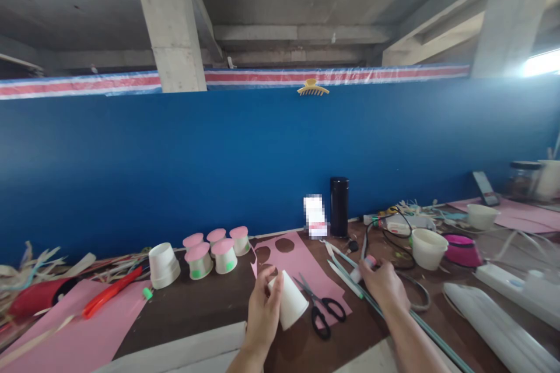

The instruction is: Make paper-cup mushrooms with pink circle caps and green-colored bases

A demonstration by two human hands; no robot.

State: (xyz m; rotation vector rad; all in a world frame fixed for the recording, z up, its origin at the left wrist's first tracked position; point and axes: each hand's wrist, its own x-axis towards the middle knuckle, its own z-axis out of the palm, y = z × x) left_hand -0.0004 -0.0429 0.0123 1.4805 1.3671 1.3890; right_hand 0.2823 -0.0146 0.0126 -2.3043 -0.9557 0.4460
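**Workstation status: left hand on white paper cup, right hand on small cylinder**

From where I stand in the room, the unit in work is a tapered white paper cup (289, 301), positioned above the near middle of the brown worktable (170, 315). The left hand (263, 298) is partly closed around it, thumb along the near side, fingers behind. The cup is tilted, with its wider end directed away from the palm.

The right hand (387, 287) is nearly closed. Its fingertips pinch a small white cylinder with a pink end (370, 260); I cannot tell exactly what this part is. Long grey-green flat strips (420, 323) run below the right forearm.

Adjacent items:

- Between the hands: steel scissors with black loop handles (321, 303), blades parted, lying partly on a pink paper sheet with round cut-outs (306, 268).
- Left of the sheet: five inverted white cups topped with pink paper discs (224, 247), set close together; some carry green patches.
- Further left: an inverted stack of plain white cups (164, 266), then a red-handled tool (112, 291) on a second pink sheet (94, 335).
- Rear: a tall black cylindrical flask (339, 207), upright before the blue partition panel (245, 151).
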